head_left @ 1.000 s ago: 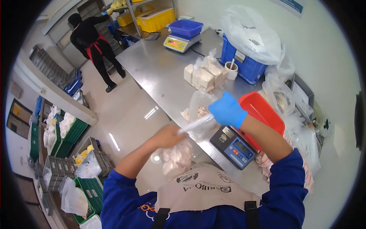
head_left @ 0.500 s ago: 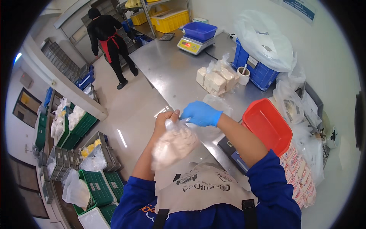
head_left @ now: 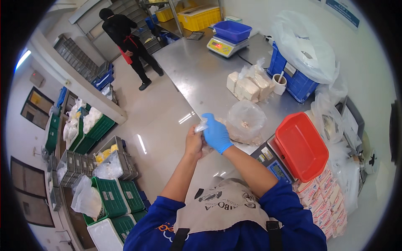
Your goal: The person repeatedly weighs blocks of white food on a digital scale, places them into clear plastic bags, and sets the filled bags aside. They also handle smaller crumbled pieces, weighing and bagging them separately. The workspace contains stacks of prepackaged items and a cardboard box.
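Note:
My bare left hand [head_left: 194, 142] and my blue-gloved right hand [head_left: 217, 134] meet just off the table's near edge. Both are closed on the twisted top of a clear plastic bag [head_left: 201, 126]. Its body is mostly hidden under my hands, with only a pale bit showing below them. On the table, right of my gloved hand, sits another clear plastic bag [head_left: 247, 119] with pale pieces in it. A red basin [head_left: 302, 146] rests on a scale [head_left: 274, 165] to the right.
Wrapped pale blocks [head_left: 248, 87], a white cup [head_left: 279, 85] and a blue crate [head_left: 291, 73] stand on the steel table [head_left: 188, 71]. Farther back is a yellow scale [head_left: 226, 47] with a blue tub. Printed packets [head_left: 321, 203] lie at right. Green crates [head_left: 111, 196] stand left. A person [head_left: 130, 44] stands beyond.
The bag hung bulging toward my chest; now its body is mostly hidden beneath my hands. The view has shifted, uncovering the other bag and the near scale's display.

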